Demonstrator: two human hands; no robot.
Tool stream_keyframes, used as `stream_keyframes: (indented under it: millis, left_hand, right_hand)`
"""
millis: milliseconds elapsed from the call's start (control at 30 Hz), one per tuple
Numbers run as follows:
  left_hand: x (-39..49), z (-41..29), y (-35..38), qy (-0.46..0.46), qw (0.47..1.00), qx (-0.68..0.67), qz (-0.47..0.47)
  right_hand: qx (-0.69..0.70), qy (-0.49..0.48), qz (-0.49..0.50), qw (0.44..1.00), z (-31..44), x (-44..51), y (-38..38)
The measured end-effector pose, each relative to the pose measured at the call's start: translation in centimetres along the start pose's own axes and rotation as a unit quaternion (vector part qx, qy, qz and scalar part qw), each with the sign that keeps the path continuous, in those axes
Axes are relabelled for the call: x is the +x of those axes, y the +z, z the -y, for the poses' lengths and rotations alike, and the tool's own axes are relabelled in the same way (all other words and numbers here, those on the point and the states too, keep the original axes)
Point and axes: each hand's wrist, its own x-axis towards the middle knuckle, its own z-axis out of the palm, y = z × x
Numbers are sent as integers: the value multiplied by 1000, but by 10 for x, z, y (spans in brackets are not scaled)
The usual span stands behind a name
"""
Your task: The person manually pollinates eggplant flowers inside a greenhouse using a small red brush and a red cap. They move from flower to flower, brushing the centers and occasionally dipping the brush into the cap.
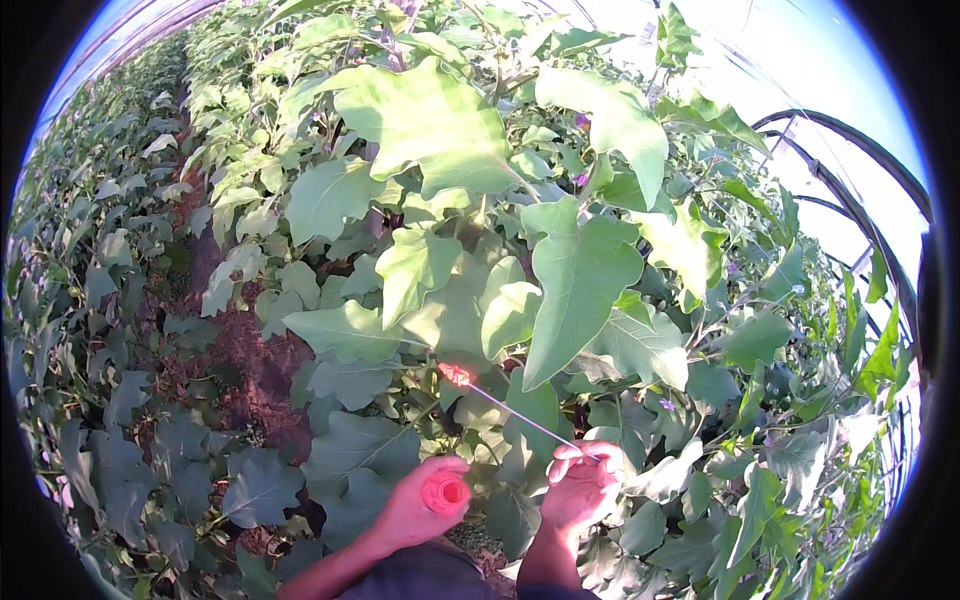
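Observation:
My left hand (418, 504) is wrapped around a small open-topped pinkish-red container (445, 493), its round mouth facing up at me. What it contains is too washed out to tell. Between the fingers of my right hand (581, 480) is a thin pale stick (521, 418). It slants up and left, ending in a bright red tip (454, 374) that appears soft or brush-like. That tip is in front of the leaves of an eggplant plant (577, 277); whether it touches any of them I cannot tell. Both hands are low in the picture, close to my body.
Dense eggplant foliage with a few purple flowers (580, 179) surrounds me. Reddish-brown soil (255, 375) shows in a strip on the left, beside another row of plants (97, 247). Dark curved tunnel hoops (840, 176) rise at the right.

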Motion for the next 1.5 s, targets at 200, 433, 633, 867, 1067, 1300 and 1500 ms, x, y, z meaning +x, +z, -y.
stream_keyframes:
  millis: [200,433,633,867,1067,1300,1500]
  left_hand:
    - [22,-2,-38,1,998,-20,53]
    - [35,-16,-100,-28,996,-13,89]
    - [44,-12,-149,38,994,-24,105]
    - [39,-36,-196,10,993,-14,119]
    - [34,-32,-226,8,997,-37,62]
    - [34,-28,-239,27,998,-33,55]
    - [33,-23,-242,9,996,-30,83]
  right_hand:
    - [11,-43,-74,996,6,-10,29]
    - [-7,-143,-40,989,6,-9,108]
    - [-81,-225,88,967,0,38,207]
    - [-325,-363,82,870,5,155,279]
    - [-374,-349,106,852,-8,200,284]
    - [-346,-356,91,863,-14,200,287]
    - [-330,-344,84,875,-7,194,288]
